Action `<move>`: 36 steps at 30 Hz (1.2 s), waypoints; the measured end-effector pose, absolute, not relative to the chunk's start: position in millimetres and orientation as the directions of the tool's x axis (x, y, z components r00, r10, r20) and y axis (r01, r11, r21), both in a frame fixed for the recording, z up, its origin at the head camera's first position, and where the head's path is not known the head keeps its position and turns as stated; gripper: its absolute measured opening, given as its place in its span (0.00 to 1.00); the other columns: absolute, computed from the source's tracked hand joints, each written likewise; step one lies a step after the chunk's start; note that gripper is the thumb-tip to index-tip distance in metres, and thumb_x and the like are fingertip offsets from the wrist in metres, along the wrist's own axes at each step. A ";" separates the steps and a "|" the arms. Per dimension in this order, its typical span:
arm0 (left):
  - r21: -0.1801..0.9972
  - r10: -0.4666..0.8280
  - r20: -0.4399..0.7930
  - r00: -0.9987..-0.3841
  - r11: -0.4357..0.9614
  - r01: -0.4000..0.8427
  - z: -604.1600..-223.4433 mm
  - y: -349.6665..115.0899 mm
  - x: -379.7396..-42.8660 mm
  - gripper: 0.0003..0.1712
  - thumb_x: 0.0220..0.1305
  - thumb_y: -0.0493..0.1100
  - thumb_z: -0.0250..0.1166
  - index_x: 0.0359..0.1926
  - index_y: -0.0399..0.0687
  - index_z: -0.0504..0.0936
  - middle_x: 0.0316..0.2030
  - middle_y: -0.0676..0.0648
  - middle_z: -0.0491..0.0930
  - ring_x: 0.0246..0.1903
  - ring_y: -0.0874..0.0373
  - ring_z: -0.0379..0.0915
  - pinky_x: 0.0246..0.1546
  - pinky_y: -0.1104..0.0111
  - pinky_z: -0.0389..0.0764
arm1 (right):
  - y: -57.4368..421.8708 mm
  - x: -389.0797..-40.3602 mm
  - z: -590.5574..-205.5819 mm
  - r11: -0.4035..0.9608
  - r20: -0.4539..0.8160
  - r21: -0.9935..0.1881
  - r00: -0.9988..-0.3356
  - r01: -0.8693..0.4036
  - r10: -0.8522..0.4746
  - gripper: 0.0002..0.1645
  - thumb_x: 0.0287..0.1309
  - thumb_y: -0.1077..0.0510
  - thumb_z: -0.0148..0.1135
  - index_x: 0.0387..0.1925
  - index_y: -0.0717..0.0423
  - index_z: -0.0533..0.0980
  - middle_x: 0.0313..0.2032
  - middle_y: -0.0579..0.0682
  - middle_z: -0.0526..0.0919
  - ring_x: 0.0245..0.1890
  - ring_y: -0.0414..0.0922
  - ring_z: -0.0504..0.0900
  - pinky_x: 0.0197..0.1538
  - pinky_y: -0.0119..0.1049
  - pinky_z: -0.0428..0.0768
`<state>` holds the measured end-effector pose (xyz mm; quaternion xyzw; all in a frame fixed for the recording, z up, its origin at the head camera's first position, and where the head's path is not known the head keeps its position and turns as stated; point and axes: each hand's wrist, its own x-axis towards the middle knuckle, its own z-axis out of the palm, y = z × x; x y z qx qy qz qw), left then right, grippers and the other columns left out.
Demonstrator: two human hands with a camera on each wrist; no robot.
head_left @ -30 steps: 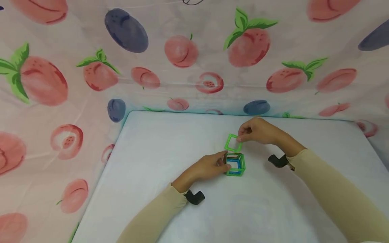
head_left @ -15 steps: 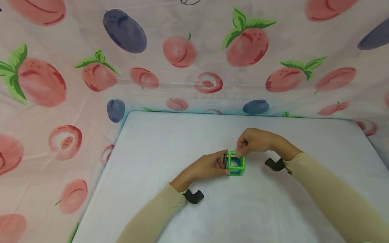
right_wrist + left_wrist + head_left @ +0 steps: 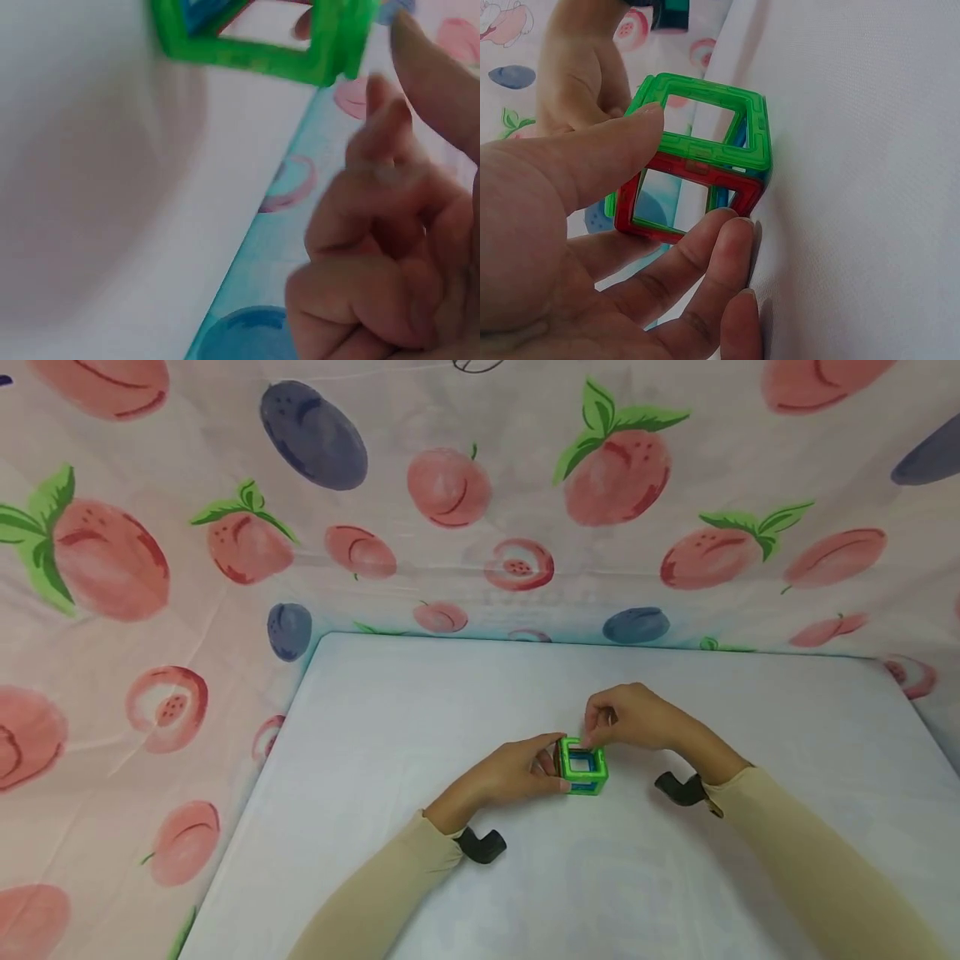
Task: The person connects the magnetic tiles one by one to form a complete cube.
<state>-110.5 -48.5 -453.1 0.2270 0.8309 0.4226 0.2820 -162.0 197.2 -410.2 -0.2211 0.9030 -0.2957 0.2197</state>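
Observation:
A small cube of see-through magnetic tiles (image 3: 585, 780) stands on the white table, with a green square tile (image 3: 739, 157) on top, a red one on the left side and blue inside. My left hand (image 3: 513, 772) grips the cube: the thumb lies on the top tile's edge and the fingers (image 3: 731, 247) are against the red side. My right hand (image 3: 633, 714) is at the cube's far right corner with curled fingers. Thumb (image 3: 409, 37) and forefinger tips come right up to the green edge (image 3: 341, 45); I cannot tell whether they still pinch it.
The white tabletop (image 3: 420, 693) extends round both hands, its far edge meeting a fruit-printed cloth (image 3: 450, 552) that hangs behind and to the left. A dark curved piece (image 3: 482, 846) sits at the left wrist and a similar one (image 3: 678, 789) at the right wrist.
My right hand has brought the green square tile down from behind the cube, and it now lies flat across the top. The left hand has stayed on the cube, its thumb now over the tile's edge.

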 end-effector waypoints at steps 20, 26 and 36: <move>0.865 0.579 -0.285 -0.764 0.498 0.055 -449.5 -52.7 -113.8 0.31 0.75 0.47 0.61 0.75 0.55 0.68 0.45 0.52 0.83 0.41 0.61 0.74 0.46 0.67 0.72 | 217.6 -87.4 -454.7 0.098 -0.512 -0.832 -0.685 0.547 -0.518 0.17 0.77 0.44 0.52 0.44 0.54 0.76 0.26 0.40 0.68 0.19 0.34 0.61 0.23 0.28 0.60; 0.874 0.570 -0.278 -0.773 0.484 0.042 -449.8 -49.8 -112.7 0.30 0.75 0.45 0.62 0.75 0.52 0.69 0.45 0.51 0.83 0.41 0.62 0.75 0.45 0.69 0.74 | 216.2 -85.3 -456.4 0.070 -0.503 -0.829 -0.685 0.555 -0.527 0.16 0.78 0.45 0.51 0.44 0.54 0.75 0.27 0.40 0.68 0.22 0.34 0.63 0.24 0.28 0.62; 0.883 0.582 -0.307 -0.753 0.469 0.002 -447.2 -51.6 -113.5 0.33 0.75 0.45 0.61 0.77 0.52 0.65 0.45 0.52 0.87 0.44 0.64 0.78 0.54 0.65 0.75 | 209.9 -81.6 -444.0 0.373 -0.462 -0.865 -0.820 0.334 -0.337 0.26 0.75 0.39 0.54 0.51 0.59 0.73 0.28 0.44 0.73 0.25 0.39 0.68 0.27 0.31 0.66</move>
